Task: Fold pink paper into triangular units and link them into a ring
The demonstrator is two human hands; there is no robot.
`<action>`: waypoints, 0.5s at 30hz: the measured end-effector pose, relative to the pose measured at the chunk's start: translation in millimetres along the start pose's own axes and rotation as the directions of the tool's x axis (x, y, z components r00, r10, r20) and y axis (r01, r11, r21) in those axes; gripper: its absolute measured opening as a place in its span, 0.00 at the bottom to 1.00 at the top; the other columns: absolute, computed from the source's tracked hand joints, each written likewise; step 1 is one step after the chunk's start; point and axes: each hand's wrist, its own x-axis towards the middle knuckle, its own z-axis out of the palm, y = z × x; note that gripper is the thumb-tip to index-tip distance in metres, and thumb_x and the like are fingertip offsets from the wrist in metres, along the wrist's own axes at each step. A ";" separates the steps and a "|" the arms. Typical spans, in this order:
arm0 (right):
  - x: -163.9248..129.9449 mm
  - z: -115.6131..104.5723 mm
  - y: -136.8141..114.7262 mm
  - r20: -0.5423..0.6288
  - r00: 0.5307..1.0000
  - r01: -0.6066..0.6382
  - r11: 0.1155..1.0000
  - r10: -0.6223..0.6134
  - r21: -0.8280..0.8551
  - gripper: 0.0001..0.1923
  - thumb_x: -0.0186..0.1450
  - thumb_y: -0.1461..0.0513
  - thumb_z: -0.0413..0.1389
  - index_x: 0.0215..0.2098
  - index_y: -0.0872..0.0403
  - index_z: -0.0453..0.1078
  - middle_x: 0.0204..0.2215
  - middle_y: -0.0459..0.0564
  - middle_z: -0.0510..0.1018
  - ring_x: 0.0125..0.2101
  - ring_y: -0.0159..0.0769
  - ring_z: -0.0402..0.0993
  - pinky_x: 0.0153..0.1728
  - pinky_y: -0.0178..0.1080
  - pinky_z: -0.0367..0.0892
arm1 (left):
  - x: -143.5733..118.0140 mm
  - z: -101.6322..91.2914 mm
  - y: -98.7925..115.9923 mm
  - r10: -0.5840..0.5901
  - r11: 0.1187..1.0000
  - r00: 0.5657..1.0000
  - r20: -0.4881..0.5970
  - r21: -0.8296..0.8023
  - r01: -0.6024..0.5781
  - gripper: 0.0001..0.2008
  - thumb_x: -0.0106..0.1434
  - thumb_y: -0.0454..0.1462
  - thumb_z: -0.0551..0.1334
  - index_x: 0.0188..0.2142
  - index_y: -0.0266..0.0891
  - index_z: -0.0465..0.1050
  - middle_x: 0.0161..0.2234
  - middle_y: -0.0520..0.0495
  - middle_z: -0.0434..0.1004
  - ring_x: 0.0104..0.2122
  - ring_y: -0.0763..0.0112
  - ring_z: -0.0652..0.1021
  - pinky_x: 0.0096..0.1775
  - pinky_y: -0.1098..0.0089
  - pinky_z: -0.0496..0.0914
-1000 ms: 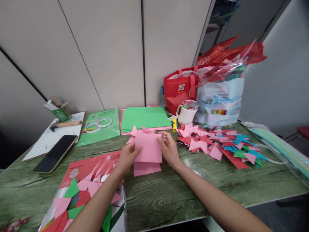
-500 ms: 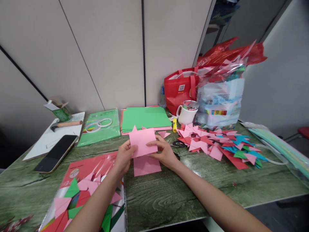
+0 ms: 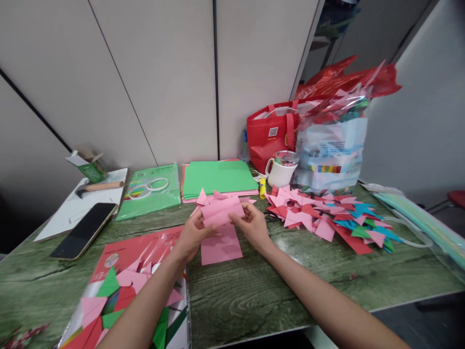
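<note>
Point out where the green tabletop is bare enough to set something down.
Bare green wood-grain tabletop runs along the near edge, between the clear packet of paper triangles and the right corner. Crowded: the pile of folded paper stars, green paper stack and black phone.

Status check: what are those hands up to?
Both hands, left and right, gripping a bent pink sheet. Another pink sheet lies beneath.

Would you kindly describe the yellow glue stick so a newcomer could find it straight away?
Start at the red tote bag against the back wall, then drop to the white mug in front of it. The yellow glue stick lies just left of the mug, beside the green paper stack; it is the only small yellow cylinder among flat sheets and folded paper.
</note>
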 end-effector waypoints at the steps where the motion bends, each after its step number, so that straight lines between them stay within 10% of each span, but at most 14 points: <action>1: -0.1 0.4 1.0 0.002 1.000 -0.002 1.000 0.002 0.018 0.15 0.52 0.55 0.59 0.33 0.54 0.63 0.28 0.47 0.71 0.28 0.33 0.69 0.28 0.37 0.70 | -0.8 0.6 0.1 0.007 0.999 1.000 0.000 0.035 -0.007 0.29 0.42 0.37 0.70 0.46 0.38 0.67 0.41 0.41 0.75 0.36 0.61 0.77 0.33 0.67 0.72; 15: -4.4 1.3 2.8 0.049 0.999 0.005 0.998 -0.002 -0.069 0.18 0.53 0.58 0.58 0.41 0.53 0.62 0.35 0.50 0.71 0.28 0.34 0.70 0.23 0.33 0.67 | -1.0 -1.2 -0.8 0.049 0.988 0.998 -0.049 0.150 -0.041 0.23 0.49 0.38 0.65 0.45 0.35 0.65 0.35 0.45 0.74 0.26 0.69 0.76 0.22 0.74 0.71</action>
